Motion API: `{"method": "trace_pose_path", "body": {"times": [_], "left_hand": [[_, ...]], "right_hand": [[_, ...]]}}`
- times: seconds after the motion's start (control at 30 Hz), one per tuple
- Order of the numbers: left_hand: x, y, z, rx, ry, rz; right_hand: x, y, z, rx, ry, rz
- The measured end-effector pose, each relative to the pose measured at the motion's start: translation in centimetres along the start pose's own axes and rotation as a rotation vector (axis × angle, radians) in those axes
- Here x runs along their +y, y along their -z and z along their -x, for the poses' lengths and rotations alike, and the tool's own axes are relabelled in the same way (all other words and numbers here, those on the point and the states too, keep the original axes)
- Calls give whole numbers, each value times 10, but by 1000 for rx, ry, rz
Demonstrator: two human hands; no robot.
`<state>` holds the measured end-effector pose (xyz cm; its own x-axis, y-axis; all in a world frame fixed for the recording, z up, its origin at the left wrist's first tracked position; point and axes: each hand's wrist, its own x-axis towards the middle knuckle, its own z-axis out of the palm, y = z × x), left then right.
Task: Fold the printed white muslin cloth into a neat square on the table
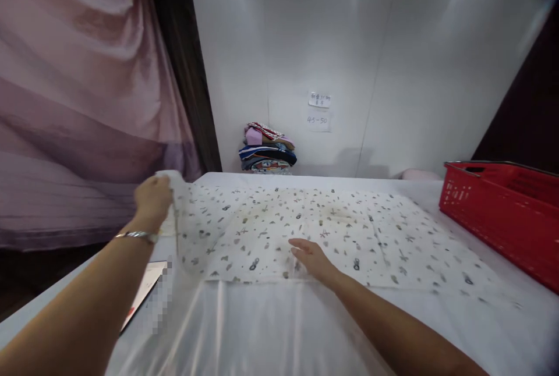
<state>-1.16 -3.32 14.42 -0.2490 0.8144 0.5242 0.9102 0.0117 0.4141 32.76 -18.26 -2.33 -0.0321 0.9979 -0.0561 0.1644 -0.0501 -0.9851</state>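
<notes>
Seen from the head camera: the left hand (152, 198) grips a corner of the patterned cloth (314, 236) spread on the white tabletop (271, 329), while the right hand (312, 258) presses flat on it; a red basket (502, 213) stands nearby.

Both bare arms reach forward: the left hand (152, 198), bracelet on its wrist, clenched and raised; the right hand (312, 259) flat, palm down, fingers extended.
</notes>
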Motion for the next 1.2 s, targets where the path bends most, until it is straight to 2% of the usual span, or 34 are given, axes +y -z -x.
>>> {"method": "trace_pose_path", "body": {"times": [0.07, 0.1, 0.2, 0.23, 0.33, 0.43, 0.53, 0.63, 0.7, 0.8, 0.9, 1.07, 1.2], "left_hand": [[62, -18, 11, -29, -32, 64], [93, -28, 20, -82, -125, 109], [186, -66, 66, -168, -277, 157], [216, -79, 88, -210, -337, 172], [289, -117, 172, -469, -691, 181], [329, -148, 258, -632, -842, 179], [337, -169, 314, -682, -921, 201], [327, -181, 335, -676, -949, 240], [318, -184, 337, -649, -959, 297], [305, -185, 337, -582, -972, 426], [297, -180, 340, -556, -983, 484], [279, -168, 343, -599, -986, 483], [248, -162, 330, -591, -965, 374]], "right_hand": [[-4, 13, 7, 48, -9, -139], [-5, 21, 10, 75, -8, -218], [-7, 53, 17, 175, -19, -508], [-6, 67, 20, 224, -27, -610], [3, 113, 33, 354, -21, -890], [21, 150, 51, 365, -22, -1049], [42, 167, 64, 364, -126, -1077], [57, 170, 63, 390, -206, -1047], [62, 169, 58, 392, -208, -1021], [65, 168, 52, 396, -114, -957], [65, 169, 55, 430, -53, -797], [61, 176, 64, 522, -212, -391], [59, 182, 64, 559, -302, -320]]}}
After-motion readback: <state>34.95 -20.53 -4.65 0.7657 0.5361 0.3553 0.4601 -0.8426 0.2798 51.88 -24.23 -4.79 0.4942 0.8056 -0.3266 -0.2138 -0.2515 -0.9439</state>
